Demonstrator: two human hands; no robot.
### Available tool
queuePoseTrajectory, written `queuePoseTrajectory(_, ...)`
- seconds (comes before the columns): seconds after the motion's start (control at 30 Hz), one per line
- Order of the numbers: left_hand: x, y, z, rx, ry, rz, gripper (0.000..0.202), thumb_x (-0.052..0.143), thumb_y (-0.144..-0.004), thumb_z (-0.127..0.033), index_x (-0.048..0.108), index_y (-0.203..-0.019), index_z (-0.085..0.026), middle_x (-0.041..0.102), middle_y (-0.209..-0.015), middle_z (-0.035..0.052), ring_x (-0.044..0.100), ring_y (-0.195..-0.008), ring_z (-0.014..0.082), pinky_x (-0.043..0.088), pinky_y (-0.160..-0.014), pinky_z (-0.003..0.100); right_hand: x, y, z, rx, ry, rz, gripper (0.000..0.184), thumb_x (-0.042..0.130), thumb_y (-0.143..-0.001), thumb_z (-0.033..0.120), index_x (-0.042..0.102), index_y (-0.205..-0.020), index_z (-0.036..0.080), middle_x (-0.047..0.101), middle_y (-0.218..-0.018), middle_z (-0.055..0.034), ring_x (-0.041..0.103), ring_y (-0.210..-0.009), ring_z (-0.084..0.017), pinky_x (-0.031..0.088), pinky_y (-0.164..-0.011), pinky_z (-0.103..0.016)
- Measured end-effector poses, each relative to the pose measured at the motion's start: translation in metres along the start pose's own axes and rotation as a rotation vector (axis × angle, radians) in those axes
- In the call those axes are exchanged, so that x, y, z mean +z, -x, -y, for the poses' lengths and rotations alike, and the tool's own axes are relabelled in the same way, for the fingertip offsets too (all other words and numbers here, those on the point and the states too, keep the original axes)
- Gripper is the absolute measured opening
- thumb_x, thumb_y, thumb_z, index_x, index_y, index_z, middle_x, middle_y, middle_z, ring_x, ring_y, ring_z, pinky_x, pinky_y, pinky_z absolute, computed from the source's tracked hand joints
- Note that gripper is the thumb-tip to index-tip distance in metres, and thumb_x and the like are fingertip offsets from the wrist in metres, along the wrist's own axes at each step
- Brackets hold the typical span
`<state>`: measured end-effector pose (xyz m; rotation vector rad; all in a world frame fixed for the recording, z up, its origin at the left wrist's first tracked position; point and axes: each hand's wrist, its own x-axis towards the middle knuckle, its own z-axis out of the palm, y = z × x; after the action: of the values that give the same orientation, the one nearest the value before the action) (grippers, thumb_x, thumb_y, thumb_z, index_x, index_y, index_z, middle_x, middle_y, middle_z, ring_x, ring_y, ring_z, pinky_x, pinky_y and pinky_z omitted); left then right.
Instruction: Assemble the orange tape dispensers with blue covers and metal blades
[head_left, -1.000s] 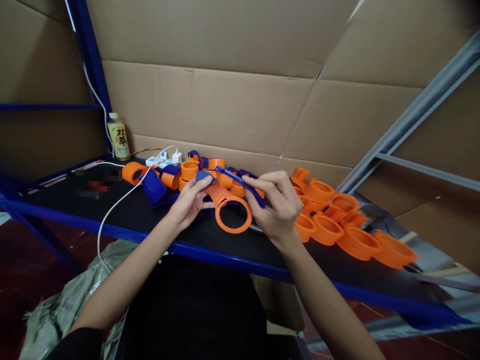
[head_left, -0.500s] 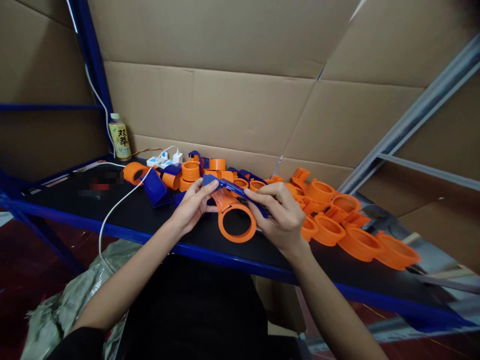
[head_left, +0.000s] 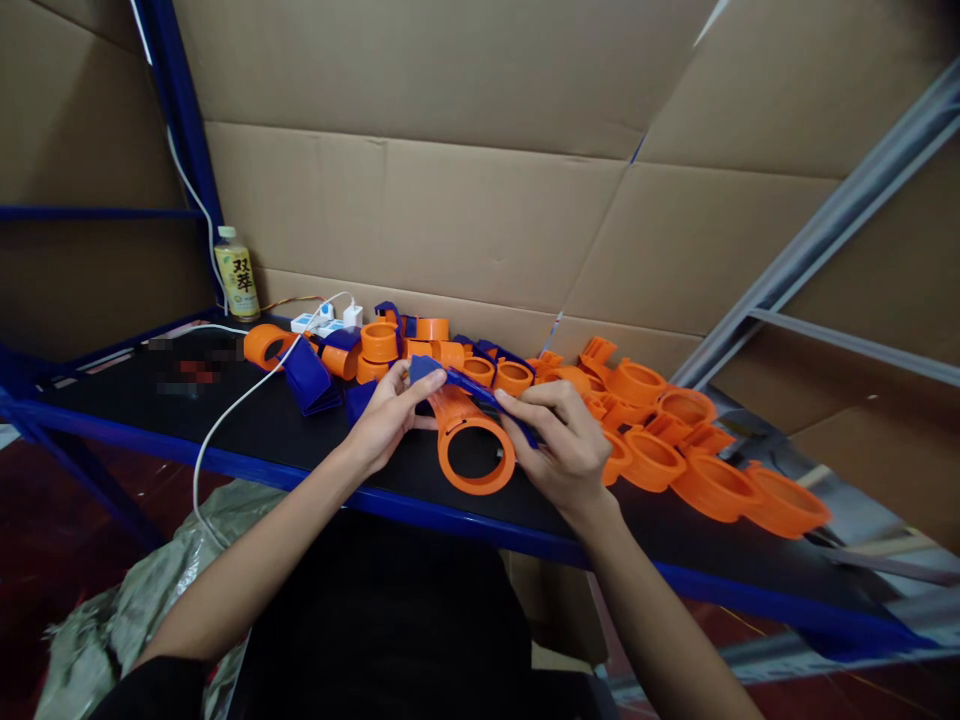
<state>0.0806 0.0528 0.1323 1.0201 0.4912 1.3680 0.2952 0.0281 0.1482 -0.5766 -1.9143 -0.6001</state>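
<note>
We face a wall of cardboard (head_left: 465, 210) behind a black shelf (head_left: 247, 425) with a blue front rail (head_left: 465, 520). Across the back of the shelf lies a heap of orange rings (head_left: 675, 450), thickest to our right, with blue pieces (head_left: 307, 375) mixed in toward the left. A white cable (head_left: 225, 420) runs from a power strip (head_left: 326, 320) over the rail and down. A bottle (head_left: 237, 274) stands upright in the far left corner.

Just above the shelf near the rail, we hold an orange ring (head_left: 476, 455) with a short neck, its opening turned toward us. Our left hand (head_left: 386, 420) is closed around the neck end, thumb pressing on a blue strap (head_left: 469, 390) that lies across the top of the ring. Our right hand (head_left: 566, 445) pinches the strap's other end with curled fingers and rests against the ring's right side.
</note>
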Motion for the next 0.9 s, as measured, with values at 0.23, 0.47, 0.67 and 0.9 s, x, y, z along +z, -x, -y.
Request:
queuePoseTrajectory(0.23, -0.008, 0.004, -0.015, 0.087, -0.171, 0.08, 0.047, 0.09, -0.068, -0.029, 0.066, -0.108, -0.02, 0.069, -0.099, 0.0034, 0.067, -0.085, 0.019, 0.056, -0.072, 0.029, -0.027, 0.0, 0.022, 0.292, -0.42, 0.366, 0.041, 0.064, -0.094, 0.051, 0.068, -0.128, 0.027, 0.061, -0.138, -0.0132, 0.059, -0.128, -0.031, 0.051, -0.105, -0.053)
queuePoseTrajectory(0.47, 0.004, 0.022, -0.03, 0.166, -0.357, 0.3, 0.057, 0.093, -0.057, -0.015, 0.069, -0.108, -0.022, 0.066, -0.097, 0.0022, 0.063, -0.088, 0.0203, 0.05, -0.082, 0.03, -0.004, -0.005, 0.043, 0.982, -0.779, 0.16, 0.029, 0.072, -0.088, 0.048, 0.069, -0.106, 0.025, 0.072, -0.102, -0.0051, 0.069, -0.091, -0.02, 0.059, -0.079, -0.031)
queuePoseTrajectory(0.67, 0.007, 0.029, -0.031, 0.231, -0.399, 0.362, 0.063, 0.095, -0.054, -0.019, 0.068, -0.111, -0.025, 0.067, -0.102, 0.0039, 0.064, -0.097, 0.0255, 0.051, -0.088, 0.035, 0.002, -0.004, 0.047, 1.114, -0.945, 0.068, 0.033, 0.082, -0.078, 0.049, 0.066, -0.093, 0.024, 0.066, -0.085, -0.002, 0.061, -0.072, -0.016, 0.052, -0.062, -0.025)
queuePoseTrajectory(0.9, 0.006, 0.032, -0.033, 0.239, -0.423, 0.424, 0.068, 0.097, -0.052, -0.021, 0.068, -0.113, -0.026, 0.068, -0.105, 0.0047, 0.065, -0.101, 0.0274, 0.051, -0.092, 0.038, -0.003, -0.001, 0.052, 1.122, -0.995, 0.073, 0.033, 0.083, -0.076, 0.048, 0.064, -0.087, 0.023, 0.062, -0.08, -0.0004, 0.057, -0.066, -0.014, 0.048, -0.058, -0.024)
